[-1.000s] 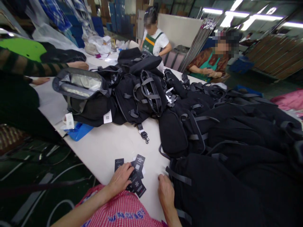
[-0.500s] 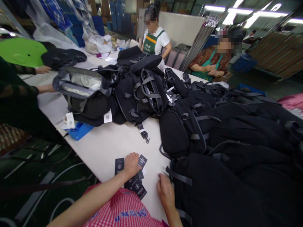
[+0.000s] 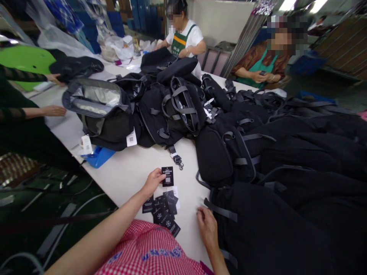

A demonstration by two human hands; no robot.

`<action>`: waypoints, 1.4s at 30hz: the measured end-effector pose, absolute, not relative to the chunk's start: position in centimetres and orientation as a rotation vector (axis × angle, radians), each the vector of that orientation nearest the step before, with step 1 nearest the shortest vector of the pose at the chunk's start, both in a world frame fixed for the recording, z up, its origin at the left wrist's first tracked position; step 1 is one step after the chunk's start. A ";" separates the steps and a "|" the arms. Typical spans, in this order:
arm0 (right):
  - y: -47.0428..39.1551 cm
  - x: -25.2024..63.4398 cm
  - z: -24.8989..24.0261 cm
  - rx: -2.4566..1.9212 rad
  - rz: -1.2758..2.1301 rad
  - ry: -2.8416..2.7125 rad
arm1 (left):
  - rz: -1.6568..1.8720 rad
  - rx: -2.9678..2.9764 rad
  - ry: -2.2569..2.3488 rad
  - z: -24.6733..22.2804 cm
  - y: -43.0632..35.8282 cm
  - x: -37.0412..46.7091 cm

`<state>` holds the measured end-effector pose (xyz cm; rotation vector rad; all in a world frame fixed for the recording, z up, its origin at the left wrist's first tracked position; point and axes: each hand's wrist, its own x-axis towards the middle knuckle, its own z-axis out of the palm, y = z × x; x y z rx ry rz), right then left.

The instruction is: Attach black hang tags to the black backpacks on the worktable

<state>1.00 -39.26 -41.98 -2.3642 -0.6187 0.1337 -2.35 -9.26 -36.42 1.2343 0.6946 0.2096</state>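
Left hand point(image 3: 153, 181) pinches black hang tag point(image 3: 167, 176) upright, long axis vertical, printed face toward camera, above tag pile point(image 3: 163, 211) near table point(image 3: 129, 172) front edge. Right hand point(image 3: 207, 227) loosely curled, empty, touching black backpack point(image 3: 258, 229).

A long white worktable point(image 3: 129, 172) is running toward twelve o'clock. Blue crates point(image 3: 137, 13) are standing stacked at eleven o'clock, beside a pale wall panel point(image 3: 220, 19). Ceiling strip lights point(image 3: 312, 4) are glowing at one o'clock. A dark green floor point(image 3: 57, 206) is showing at eight o'clock.
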 end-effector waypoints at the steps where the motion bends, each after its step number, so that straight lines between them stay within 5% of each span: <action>1: -39.4 1.2 -42.0 -2.355 0.135 -0.615 | 0.238 1.186 0.712 -36.1 -8.8 -2.6; 14: -34.7 -4.7 -40.0 -2.193 0.455 -0.923 | 0.199 0.929 0.839 -36.1 -8.4 -9.8; 27: -35.7 -2.7 -37.2 -1.464 1.013 -0.147 | -0.137 0.425 0.639 -36.9 -11.1 -10.9; 35: -35.6 -3.7 -36.2 -0.838 1.043 0.309 | -0.199 0.365 0.591 -36.4 -12.0 -10.3; 42: -35.1 -3.9 -36.1 -0.772 0.999 0.428 | -0.235 0.371 0.581 -35.6 -12.7 -10.1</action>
